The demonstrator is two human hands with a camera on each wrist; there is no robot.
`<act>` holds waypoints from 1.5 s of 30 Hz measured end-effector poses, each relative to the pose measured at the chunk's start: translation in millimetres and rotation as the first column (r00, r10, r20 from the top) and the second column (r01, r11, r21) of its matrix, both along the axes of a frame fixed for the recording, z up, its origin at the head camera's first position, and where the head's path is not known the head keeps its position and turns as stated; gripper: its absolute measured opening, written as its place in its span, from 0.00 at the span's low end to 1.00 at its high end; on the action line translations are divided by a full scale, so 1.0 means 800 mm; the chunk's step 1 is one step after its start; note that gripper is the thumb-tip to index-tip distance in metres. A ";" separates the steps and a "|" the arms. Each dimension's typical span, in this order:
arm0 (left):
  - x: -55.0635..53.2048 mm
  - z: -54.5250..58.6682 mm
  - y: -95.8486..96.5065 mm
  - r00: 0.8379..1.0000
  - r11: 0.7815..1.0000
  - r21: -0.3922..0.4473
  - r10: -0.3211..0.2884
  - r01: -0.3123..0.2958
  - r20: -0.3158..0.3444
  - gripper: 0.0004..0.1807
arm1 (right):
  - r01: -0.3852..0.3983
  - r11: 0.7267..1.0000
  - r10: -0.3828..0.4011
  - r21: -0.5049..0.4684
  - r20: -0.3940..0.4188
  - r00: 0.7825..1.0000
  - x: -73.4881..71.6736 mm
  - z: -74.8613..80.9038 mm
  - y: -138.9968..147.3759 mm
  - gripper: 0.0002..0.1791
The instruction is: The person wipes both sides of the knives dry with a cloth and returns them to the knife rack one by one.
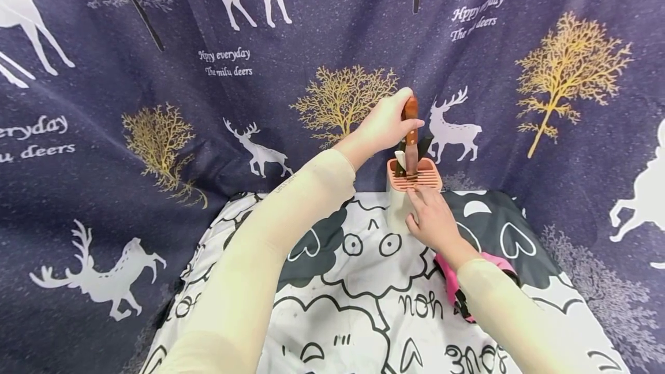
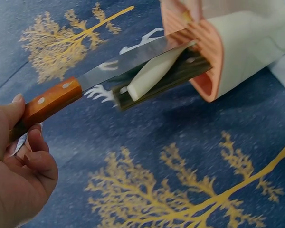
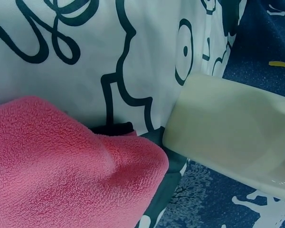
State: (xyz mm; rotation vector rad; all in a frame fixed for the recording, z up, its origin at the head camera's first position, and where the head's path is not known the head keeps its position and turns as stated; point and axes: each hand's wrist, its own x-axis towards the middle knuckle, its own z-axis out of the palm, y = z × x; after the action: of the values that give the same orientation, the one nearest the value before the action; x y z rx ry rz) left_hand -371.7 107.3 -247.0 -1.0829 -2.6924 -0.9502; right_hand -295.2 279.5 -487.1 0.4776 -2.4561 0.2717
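Note:
My left hand [image 1: 387, 123] grips the brown wooden handle of a knife [image 2: 54, 99], raised above a knife holder [image 1: 399, 212]. The knife stands nearly upright in the head view, and its blade tip reaches the slotted top, where my right fingers hide part of it in the left wrist view. The holder has a whitish body and an orange slotted lid. A white-handled utensil [image 2: 154, 73] and a dark, flat handle [image 2: 180, 78] also stick out of it. My right hand [image 1: 432, 218] rests on the lid's near edge with its fingers extended.
A pink fleecy cloth [image 3: 76, 161] with dark trim lies right of the holder, beneath my right forearm. The surface is covered by a black-and-white cartoon sheet [image 1: 353, 328]. Directly behind the holder hangs a dark blue curtain [image 1: 291, 103] with deer and trees.

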 end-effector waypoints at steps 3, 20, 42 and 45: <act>-0.002 -0.016 0.005 1.000 1.000 -0.024 0.008 -0.008 -0.002 0.19 | 0.005 1.000 -0.005 0.003 0.007 1.000 0.000 0.000 -0.002 0.34; -0.002 -0.075 0.025 0.996 0.987 -0.136 0.083 -0.080 0.020 0.15 | -0.007 1.000 0.007 0.015 -0.045 0.999 -0.003 -0.003 -0.002 0.33; -0.004 -0.109 0.039 0.978 0.912 -0.359 0.155 -0.197 -0.143 0.11 | 0.012 1.000 -0.011 0.004 -0.048 0.999 -0.003 -0.003 -0.002 0.32; -0.001 -0.111 0.043 0.974 0.901 -0.378 0.160 -0.212 -0.163 0.11 | 0.022 1.000 -0.022 0.000 -0.039 0.999 -0.002 -0.001 -0.002 0.31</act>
State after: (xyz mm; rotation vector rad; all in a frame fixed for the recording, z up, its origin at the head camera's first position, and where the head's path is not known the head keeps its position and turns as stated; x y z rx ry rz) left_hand -372.5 141.6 -335.6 -0.8768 -2.8804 -0.2996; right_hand -296.5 278.0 -487.6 0.4522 -2.4225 0.2504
